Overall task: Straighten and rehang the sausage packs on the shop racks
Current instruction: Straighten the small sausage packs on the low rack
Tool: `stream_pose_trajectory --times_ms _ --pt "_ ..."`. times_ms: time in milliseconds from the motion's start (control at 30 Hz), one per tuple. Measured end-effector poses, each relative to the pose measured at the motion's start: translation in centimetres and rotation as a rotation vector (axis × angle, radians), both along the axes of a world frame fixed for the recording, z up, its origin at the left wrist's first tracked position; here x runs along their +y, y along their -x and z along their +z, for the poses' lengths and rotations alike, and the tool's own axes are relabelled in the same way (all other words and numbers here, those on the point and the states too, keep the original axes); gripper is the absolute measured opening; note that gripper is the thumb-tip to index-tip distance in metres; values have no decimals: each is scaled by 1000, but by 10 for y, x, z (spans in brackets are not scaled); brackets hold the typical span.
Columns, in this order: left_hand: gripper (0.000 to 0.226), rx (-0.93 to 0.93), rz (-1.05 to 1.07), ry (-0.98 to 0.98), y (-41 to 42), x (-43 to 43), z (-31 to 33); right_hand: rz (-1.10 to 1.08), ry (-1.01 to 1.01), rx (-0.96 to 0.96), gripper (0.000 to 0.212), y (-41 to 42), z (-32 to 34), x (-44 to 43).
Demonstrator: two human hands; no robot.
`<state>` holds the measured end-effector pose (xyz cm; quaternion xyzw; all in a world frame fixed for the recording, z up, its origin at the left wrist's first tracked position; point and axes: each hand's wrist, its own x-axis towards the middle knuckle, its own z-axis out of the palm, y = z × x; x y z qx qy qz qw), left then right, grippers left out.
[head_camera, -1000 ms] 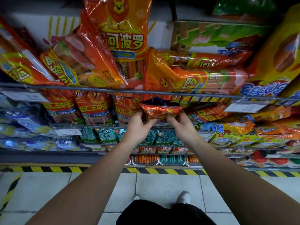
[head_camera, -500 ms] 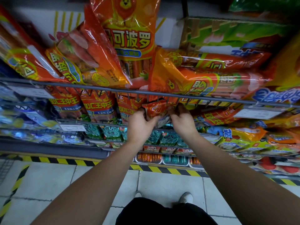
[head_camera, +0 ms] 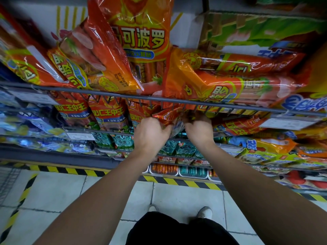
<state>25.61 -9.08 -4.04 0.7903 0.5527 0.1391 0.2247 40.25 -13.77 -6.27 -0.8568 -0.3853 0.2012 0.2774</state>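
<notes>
Hanging just beneath the grey wire rail (head_camera: 106, 91), a small red-orange sausage pack (head_camera: 166, 116) was held by both hands. It was gripped at its left edge by the curled fingers of the left hand (head_camera: 152, 133) and at its right edge by those of the right hand (head_camera: 199, 131). Whether its top was caught on a hook could not be told. To its left, a row of matching red packs (head_camera: 106, 115) was hung upright from the same rail.

Low on the rack, two clear trays were set side by side: orange sticks were packed in the left tray (head_camera: 163, 169) and teal sticks in the right tray (head_camera: 192, 171). A green-printed cardboard box (head_camera: 265, 32) was stood far right on the upper shelf, its contents hidden. Large orange packs (head_camera: 141, 41) were piled untidily beside it, some tilted against the rail. Teal packets (head_camera: 122, 141) were ranged on a lower level, near a white price tag (head_camera: 80, 136).

Below, pale floor tiles (head_camera: 62, 191) were laid, edged along the rack's foot by yellow-and-black striped tape (head_camera: 177, 181). A pale shoe (head_camera: 205, 212) was planted on the tiles.
</notes>
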Motion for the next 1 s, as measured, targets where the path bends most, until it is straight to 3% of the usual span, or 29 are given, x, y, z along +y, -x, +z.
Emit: stream_pose_trajectory --times_ms 233,400,533,733,1000 --pt "43 -144 72 106 12 9 -11 26 21 14 45 10 6 11" --pt "59 -140 39 222 13 6 -23 110 2 10 29 3 8 6" --pt "60 -146 35 214 13 2 -22 157 -58 152 43 -1 16 -7" --pt "61 -164 58 197 16 -16 -14 155 -132 161 49 3 20 -43" --pt "30 -33 -47 136 0 -48 -15 126 -216 175 40 -4 21 -91"
